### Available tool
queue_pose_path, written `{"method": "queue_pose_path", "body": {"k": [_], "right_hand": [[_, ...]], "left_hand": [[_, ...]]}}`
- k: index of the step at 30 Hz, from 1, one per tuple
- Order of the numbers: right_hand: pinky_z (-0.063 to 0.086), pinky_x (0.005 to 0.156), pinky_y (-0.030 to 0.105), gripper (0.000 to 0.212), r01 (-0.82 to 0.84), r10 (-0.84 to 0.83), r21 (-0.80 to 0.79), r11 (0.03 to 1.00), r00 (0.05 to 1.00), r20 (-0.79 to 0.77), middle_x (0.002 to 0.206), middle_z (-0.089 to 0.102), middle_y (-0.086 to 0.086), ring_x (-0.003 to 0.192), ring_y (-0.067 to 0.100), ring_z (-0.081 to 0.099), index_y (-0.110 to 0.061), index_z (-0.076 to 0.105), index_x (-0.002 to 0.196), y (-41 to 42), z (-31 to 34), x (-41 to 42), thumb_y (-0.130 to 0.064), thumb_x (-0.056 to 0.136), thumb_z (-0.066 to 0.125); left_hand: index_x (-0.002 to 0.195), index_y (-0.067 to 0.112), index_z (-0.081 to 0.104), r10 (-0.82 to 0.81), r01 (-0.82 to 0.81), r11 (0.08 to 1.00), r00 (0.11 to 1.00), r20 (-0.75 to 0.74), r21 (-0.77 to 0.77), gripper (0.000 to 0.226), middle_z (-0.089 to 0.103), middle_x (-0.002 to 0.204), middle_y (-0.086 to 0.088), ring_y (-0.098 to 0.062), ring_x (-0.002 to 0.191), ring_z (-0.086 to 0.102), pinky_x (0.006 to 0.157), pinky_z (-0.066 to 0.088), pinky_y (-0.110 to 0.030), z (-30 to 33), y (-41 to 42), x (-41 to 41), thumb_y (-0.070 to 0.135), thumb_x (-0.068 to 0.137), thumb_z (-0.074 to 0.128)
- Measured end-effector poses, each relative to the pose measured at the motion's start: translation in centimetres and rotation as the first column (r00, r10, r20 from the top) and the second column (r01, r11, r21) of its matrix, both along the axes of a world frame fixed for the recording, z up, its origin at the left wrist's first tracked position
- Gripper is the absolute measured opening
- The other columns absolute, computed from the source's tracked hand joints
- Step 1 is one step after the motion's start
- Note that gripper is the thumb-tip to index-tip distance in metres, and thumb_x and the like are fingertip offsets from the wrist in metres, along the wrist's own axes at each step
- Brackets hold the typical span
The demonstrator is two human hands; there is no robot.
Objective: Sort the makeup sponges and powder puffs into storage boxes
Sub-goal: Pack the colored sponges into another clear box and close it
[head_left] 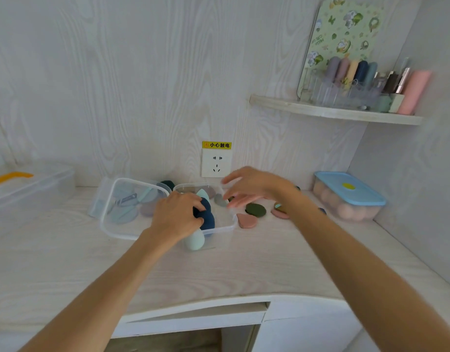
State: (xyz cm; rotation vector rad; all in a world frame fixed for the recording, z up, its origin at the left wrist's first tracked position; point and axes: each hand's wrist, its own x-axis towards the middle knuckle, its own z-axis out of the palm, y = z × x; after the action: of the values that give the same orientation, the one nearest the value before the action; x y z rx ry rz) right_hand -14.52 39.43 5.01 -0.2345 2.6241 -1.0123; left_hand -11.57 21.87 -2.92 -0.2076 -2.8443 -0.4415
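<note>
The left hand (177, 217) reaches into the clear storage box (232, 223), fingers curled around a dark blue sponge (206, 217). The hand covers the box's left wall and most of its contents; only a mint sponge (194, 241) at the near wall and a pale teal tip (202, 193) behind the blue sponge show. The right hand (251, 188) hovers over the far right corner of the box, fingers spread and holding nothing; motion blur softens its outline. Its forearm hides part of the puffs on the table (218, 270) right of the box: a pink puff (246, 221) touching the box corner, a dark green puff (255, 210) just beyond, another pink puff (278, 214) partly hidden. Left of the box, a clear lid (112, 214) lies over grey-blue puffs (123, 212), blurring their shapes. Far right of the box stands a blue-lidded box (349, 190) containing beige sponges.
</note>
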Motion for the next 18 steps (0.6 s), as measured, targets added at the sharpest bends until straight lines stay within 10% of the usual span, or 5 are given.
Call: {"method": "queue_pose_path", "body": {"k": [2,7,18], "right_hand": [[0.056,0.069,0.021,0.03,0.148,-0.145,0.022,0.989,0.985,-0.089,0.1,0.068,0.008,0.076,0.015,0.067,-0.009,0.061,0.116,4.1,0.9,-0.5,0.0,0.089,0.055],[0.044,0.075,0.029,0.044,0.262,-0.093,0.653,0.711,0.955,-0.282,0.123,0.055,0.009,0.102,0.023,0.055,-0.021,0.05,0.128,14.3,-3.1,-0.2,-0.004,0.087,0.053],[0.042,0.1,0.03,0.049,0.17,-0.059,0.737,0.654,0.983,-0.175,0.135,0.049,0.005,0.121,0.023,0.049,-0.019,0.051,0.132,18.7,-4.2,-0.8,-0.009,0.084,0.061]], "left_hand": [[0.11,0.034,0.068,-0.004,0.003,1.0,1.0,0.005,0.018,0.03,0.054,0.132,0.022,-0.013,0.123,0.047,0.092,0.04,-0.029,-0.1,-0.1,0.0,0.028,0.081,0.064],[0.113,0.034,0.066,-0.013,0.013,1.0,1.0,0.021,0.018,0.03,0.051,0.135,0.021,-0.012,0.125,0.045,0.091,0.04,-0.029,-0.1,-0.1,0.0,0.029,0.084,0.063],[0.114,0.034,0.066,-0.013,0.011,0.999,0.999,0.052,0.039,0.031,0.052,0.135,0.021,-0.013,0.123,0.047,0.093,0.039,-0.031,-0.4,-0.2,-0.5,0.031,0.083,0.064]]}}
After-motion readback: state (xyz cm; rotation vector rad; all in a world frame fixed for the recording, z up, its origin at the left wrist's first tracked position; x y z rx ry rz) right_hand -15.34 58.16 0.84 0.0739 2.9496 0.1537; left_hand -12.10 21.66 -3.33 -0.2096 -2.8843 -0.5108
